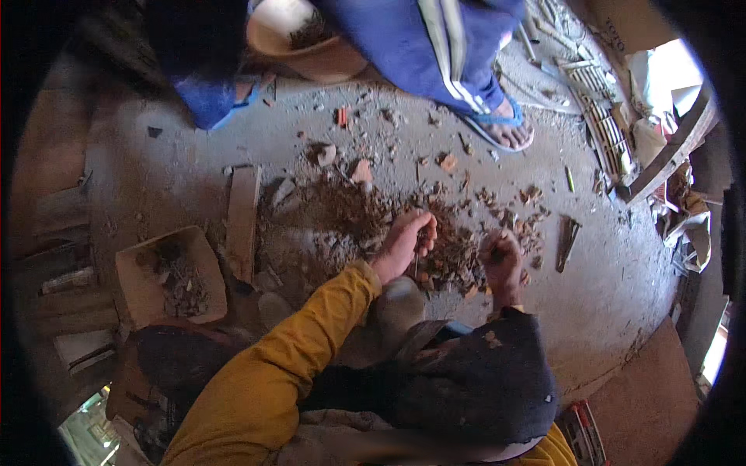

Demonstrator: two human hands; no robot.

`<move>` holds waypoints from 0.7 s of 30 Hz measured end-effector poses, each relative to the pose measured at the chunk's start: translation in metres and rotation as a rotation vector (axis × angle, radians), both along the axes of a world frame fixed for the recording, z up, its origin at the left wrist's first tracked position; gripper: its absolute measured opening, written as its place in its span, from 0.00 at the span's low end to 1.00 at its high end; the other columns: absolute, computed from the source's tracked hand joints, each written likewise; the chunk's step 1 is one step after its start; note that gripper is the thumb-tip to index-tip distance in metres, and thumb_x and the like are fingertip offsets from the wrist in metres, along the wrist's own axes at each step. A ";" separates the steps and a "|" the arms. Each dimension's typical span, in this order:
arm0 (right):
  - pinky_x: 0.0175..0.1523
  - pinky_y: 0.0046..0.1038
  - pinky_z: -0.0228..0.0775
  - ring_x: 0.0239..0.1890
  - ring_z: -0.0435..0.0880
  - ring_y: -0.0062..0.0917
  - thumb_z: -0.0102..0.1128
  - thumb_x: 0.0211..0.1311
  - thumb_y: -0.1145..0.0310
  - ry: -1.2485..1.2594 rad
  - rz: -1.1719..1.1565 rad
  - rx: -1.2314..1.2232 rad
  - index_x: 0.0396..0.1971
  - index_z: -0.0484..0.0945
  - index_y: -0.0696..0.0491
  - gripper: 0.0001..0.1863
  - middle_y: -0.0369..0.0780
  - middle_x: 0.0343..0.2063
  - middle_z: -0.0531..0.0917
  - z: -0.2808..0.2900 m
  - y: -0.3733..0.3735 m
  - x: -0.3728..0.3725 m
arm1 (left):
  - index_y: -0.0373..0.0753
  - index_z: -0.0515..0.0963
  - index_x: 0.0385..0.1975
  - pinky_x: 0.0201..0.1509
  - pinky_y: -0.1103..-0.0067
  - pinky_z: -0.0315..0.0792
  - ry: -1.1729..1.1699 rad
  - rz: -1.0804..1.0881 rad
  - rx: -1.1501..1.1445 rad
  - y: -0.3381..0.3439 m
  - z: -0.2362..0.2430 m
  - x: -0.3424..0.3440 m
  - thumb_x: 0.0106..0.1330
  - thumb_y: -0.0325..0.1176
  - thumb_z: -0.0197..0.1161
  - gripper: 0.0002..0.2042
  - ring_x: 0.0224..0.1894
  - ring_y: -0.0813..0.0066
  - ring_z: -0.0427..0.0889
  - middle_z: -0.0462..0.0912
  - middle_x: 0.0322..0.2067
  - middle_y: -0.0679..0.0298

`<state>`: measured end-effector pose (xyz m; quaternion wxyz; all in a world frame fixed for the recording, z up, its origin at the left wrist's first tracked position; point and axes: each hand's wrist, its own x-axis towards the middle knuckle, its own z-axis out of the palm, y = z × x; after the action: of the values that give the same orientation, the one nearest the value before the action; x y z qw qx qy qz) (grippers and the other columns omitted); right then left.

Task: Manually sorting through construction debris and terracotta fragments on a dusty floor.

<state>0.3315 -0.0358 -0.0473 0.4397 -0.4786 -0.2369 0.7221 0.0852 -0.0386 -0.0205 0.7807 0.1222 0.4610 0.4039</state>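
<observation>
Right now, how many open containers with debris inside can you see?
2: the square tan box at left, and the round orange-brown tub at top, partly behind a blue trouser leg. Others may be hidden.

Fingers curled, their contents hard to make out, a yellow-sleeved worker's left hand (406, 241) and right hand (503, 264) are at a heap of brown debris (457, 258) on a grey floor (602, 268). A wooden plank (243, 221) separates the heap from an open box (211, 272); opposite, a person in blue trousers (388, 35) flanks a rounded tub (326, 65).
</observation>
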 end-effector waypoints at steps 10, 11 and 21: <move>0.47 0.37 0.73 0.38 0.81 0.33 0.39 0.70 0.40 0.507 -0.137 -0.601 0.44 0.76 0.54 0.31 0.43 0.36 0.82 0.042 0.001 -0.124 | 0.34 0.72 0.34 0.33 0.74 0.71 0.856 -0.145 0.611 -0.005 0.024 0.012 0.63 0.39 0.62 0.13 0.29 0.74 0.75 0.74 0.27 0.63; 0.53 0.40 0.71 0.45 0.80 0.36 0.39 0.69 0.39 0.722 -0.022 -0.470 0.48 0.75 0.55 0.32 0.44 0.42 0.81 0.009 -0.009 -0.101 | 0.30 0.71 0.37 0.40 0.69 0.72 0.956 -0.281 0.665 -0.004 0.027 0.019 0.59 0.37 0.64 0.16 0.35 0.63 0.76 0.75 0.32 0.55; 0.41 0.34 0.75 0.37 0.80 0.30 0.37 0.74 0.49 -0.107 0.227 -0.116 0.47 0.74 0.56 0.25 0.41 0.38 0.80 0.015 -0.020 -0.114 | 0.24 0.60 0.57 0.58 0.63 0.68 0.954 -0.479 0.763 -0.004 0.066 0.006 0.63 0.38 0.60 0.29 0.52 0.48 0.73 0.72 0.49 0.41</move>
<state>0.2176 -0.0562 -0.0326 0.3134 -0.5112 -0.2703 0.7533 0.0914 -0.0423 0.0459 0.4606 0.6556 0.5411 0.2555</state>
